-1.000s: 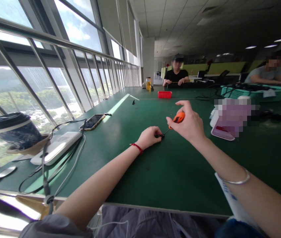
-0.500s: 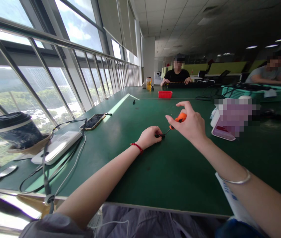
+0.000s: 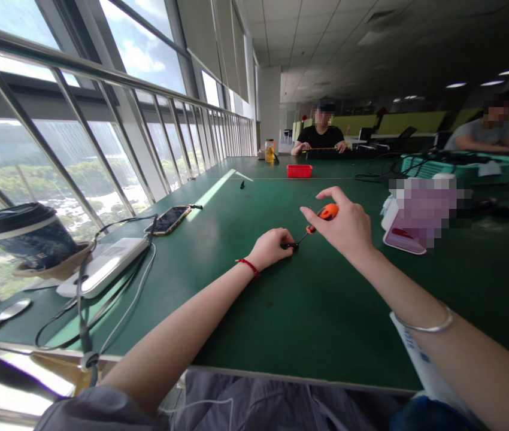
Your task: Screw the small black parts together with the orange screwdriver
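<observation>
My left hand (image 3: pixel 269 250) rests on the green table with its fingers closed round a small black part (image 3: pixel 294 245), most of which they hide. To its right, my right hand (image 3: pixel 348 222) holds a screwdriver (image 3: pixel 329 211) with an orange and black handle. The screwdriver's thin shaft slants down to the left, and its tip meets the black part. Thumb and forefinger of my right hand are spread apart, while the handle lies against the other fingers, partly hidden.
At left are a lidded cup (image 3: pixel 25 236), a white power bank (image 3: pixel 104 266) with cables, and a phone (image 3: pixel 169 220). Ahead lie a small black piece (image 3: pixel 242 185) and a red tray (image 3: pixel 299 172). A pink object (image 3: pixel 416 224) and a teal basket (image 3: pixel 470 170) stand right. Two people sit beyond.
The screwdriver's handle has turned slightly within my right hand, and the fingers have shifted a little. My left hand and the black part look unmoved.
</observation>
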`<state>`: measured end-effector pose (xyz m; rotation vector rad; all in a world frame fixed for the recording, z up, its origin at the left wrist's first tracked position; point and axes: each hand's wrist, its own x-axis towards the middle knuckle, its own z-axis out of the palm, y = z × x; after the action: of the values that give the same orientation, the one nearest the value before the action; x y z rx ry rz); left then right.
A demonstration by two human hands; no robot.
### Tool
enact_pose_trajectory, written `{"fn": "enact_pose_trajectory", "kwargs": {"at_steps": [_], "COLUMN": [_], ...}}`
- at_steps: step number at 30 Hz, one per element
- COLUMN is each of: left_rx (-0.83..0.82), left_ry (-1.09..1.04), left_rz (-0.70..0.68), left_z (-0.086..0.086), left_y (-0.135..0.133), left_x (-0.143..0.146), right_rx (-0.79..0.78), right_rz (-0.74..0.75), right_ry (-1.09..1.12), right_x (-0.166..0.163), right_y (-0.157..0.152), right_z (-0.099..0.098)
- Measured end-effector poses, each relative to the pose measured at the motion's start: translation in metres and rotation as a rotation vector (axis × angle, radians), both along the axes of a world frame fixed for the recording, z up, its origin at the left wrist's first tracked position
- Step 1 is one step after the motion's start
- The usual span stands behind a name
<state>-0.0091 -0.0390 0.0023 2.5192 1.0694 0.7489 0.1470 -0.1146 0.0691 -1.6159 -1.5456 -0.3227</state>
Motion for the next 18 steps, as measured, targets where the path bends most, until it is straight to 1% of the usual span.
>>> {"fn": "enact_pose_trajectory", "kwargs": {"at_steps": [4,9,14,18], "left_rx": [0.018,0.010,0.005,0.009], "left_ry": [-0.006,0.000,0.012,0.009], "left_rz": [-0.012,-0.002,0.009,0.004], "left_z": [-0.0006,0.0002,0.0013,0.0015], "left_y": [0.0003,-0.0006,-0.0012,-0.0013], "left_x": [-0.0001,0.0001,0.0008,0.0005], "right_rx": [-0.021,0.028,-0.017,-0.005], "right_rz": [0.058,0.152,0.081,0.135], "right_ry": [0.021,0.079,0.037,0.023], "right_x": [-0.0004,-0.0004,-0.0011,-0.0018], "right_y": [0.0002,0.0001,-0.0004,0.0005], "right_z": [-0.0002,0.0010,0.0001,-0.0026]}}
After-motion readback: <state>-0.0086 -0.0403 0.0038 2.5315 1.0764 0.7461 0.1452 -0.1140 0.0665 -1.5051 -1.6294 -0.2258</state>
